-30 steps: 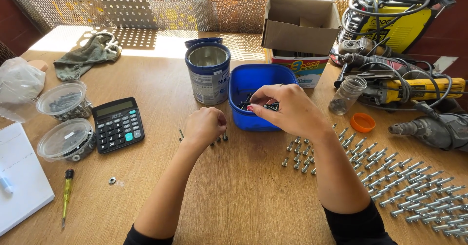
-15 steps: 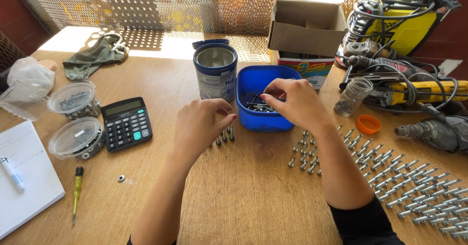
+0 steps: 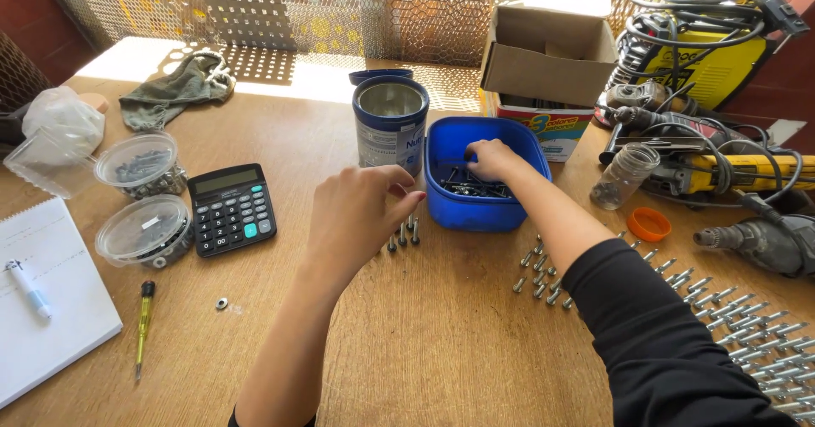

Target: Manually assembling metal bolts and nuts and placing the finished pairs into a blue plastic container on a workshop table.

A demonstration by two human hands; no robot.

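My right hand [image 3: 491, 159] reaches into a blue plastic tub [image 3: 475, 212], its fingertips down among the dark screws [image 3: 475, 188] inside. Whether they grip any is hidden. My left hand [image 3: 361, 215] hovers just left of a small cluster of short bolts [image 3: 404, 233] that stand upright on the wooden table [image 3: 424, 342] in front of the tub. Its fingers are curled and slightly apart, and I see nothing in them. A blue-and-silver tin can [image 3: 390, 121] stands open just left of the tub.
At left lie a calculator [image 3: 233, 209], two clear tubs of hardware [image 3: 140, 230], a notepad with a pen [image 3: 34, 295], a screwdriver [image 3: 143, 325] and a loose nut [image 3: 222, 303]. Several bolts [image 3: 730, 317] lie in rows at right, near a jar [image 3: 621, 176], an orange lid [image 3: 649, 223], power tools [image 3: 755, 240] and a cardboard box [image 3: 543, 53].
My right hand has gone from the tub's near rim deeper into the screws. My left hand has lifted off the standing bolts and drawn slightly left.
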